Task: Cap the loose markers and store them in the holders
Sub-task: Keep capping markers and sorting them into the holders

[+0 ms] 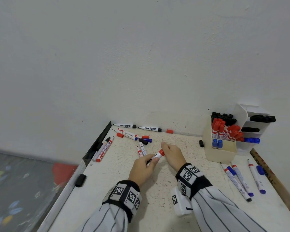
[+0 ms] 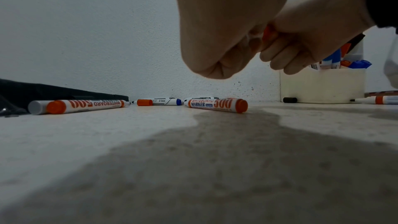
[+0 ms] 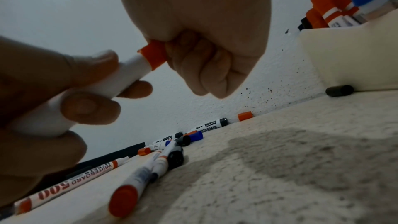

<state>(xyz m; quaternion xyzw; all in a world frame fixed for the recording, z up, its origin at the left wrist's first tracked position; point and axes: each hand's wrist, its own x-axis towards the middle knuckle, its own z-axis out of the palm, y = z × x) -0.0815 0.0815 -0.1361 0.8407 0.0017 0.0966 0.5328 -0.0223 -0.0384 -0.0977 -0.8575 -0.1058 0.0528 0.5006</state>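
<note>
Mid-table, both hands work one marker point(image 1: 153, 157). Left hand point(image 1: 141, 167) grips the white barrel; right hand point(image 1: 172, 155) pinches the red cap point(image 1: 161, 153) at its tip. Cap looks seated or nearly so; cannot tell if fully pressed home.

Done: cream holder point(image 1: 220, 155) at far right already packed with capped red, black and blue markers; white rack point(image 1: 256, 124) behind it holds more.

Left: uncapped markers scattered far left point(image 1: 124, 133) and near right point(image 1: 239, 178), loose caps among them point(image 1: 169, 131). Judged roughly halfway, with plenty still loose.
</note>
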